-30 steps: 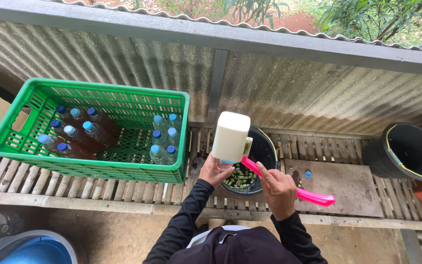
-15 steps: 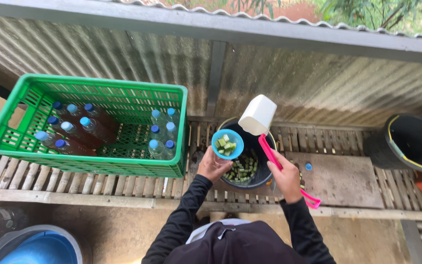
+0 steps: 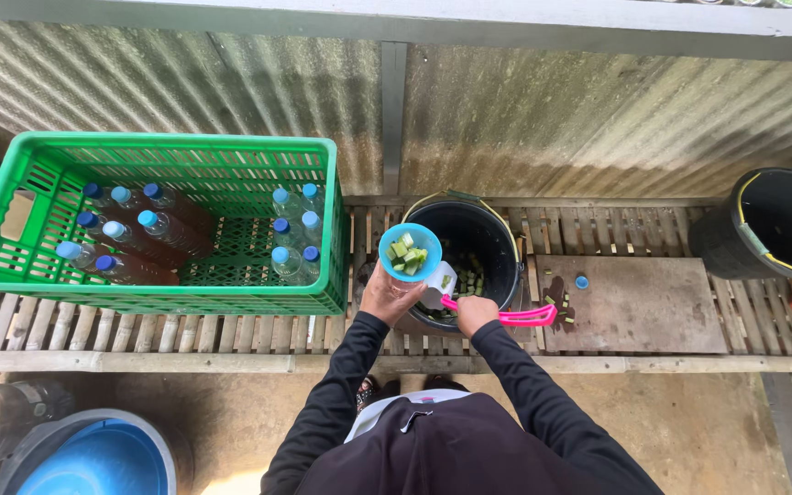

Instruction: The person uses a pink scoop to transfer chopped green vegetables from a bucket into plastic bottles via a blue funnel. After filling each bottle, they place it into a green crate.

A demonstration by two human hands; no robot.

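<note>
Blue funnel (image 3: 410,251), filled with green cut pieces (image 3: 405,255): held above the near-left rim of a black bucket (image 3: 478,240), left hand (image 3: 389,295) wrapped closed beneath it, what it grips under the funnel hidden. Scoop, pink handle (image 3: 515,317): right hand (image 3: 475,312) clenched on the handle, pale bowl dipped into the bucket. Slatted table (image 3: 139,332): carries bucket. Wooden board (image 3: 639,307): just right of bucket. Green crate (image 3: 153,225) of blue-capped bottles (image 3: 162,220): left of bucket

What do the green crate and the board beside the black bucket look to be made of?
Green crate: likely moulded plastic, given its even bright colour and lattice walls. Board: apparently wood or plywood, flat, matt, greyish brown and stained. Black bucket: probably plastic, smooth with a thin rim.
</note>
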